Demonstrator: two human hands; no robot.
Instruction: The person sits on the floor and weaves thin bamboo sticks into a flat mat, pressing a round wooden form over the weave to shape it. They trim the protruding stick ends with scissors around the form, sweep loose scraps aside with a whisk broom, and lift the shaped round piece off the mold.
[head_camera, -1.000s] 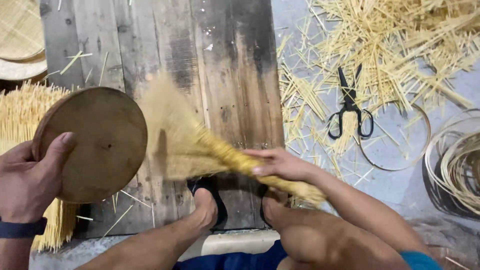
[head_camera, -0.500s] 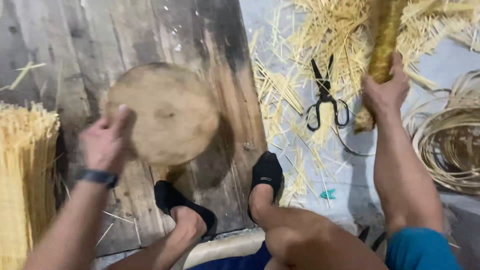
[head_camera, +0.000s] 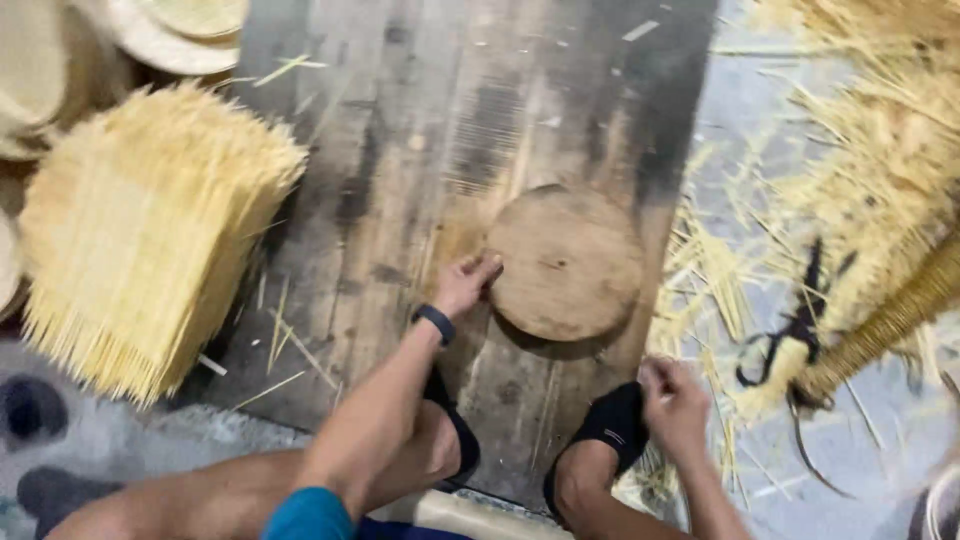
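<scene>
So since half a second back the right hand has let go of the woven bundle it was holding up, and it's now come down low, just past the right foot in its black sock, while the bundle lies on the floor off to the right, tilted, with its lower end next to the black scissors. The view swung too, so the big stack of straw on the left shows a lot more. The round wooden disc is lying flat on the dark plank board, near the board's right edge, and the left hand is at its left rim, fingertips touching the edge, fingers loosely curled rather than clamped around it. There's a dark band on that wrist. The right hand's fingers look curled in toward the palm, kind of a loose fist, but it's blurry and I can't tell if anything's pinched in there. It's hovering over loose straw scraps scattered along the board's right side. Both feet rest at the board's near end. Top left corner there's a few pale woven discs stacked up, partly cut off by the frame.
</scene>
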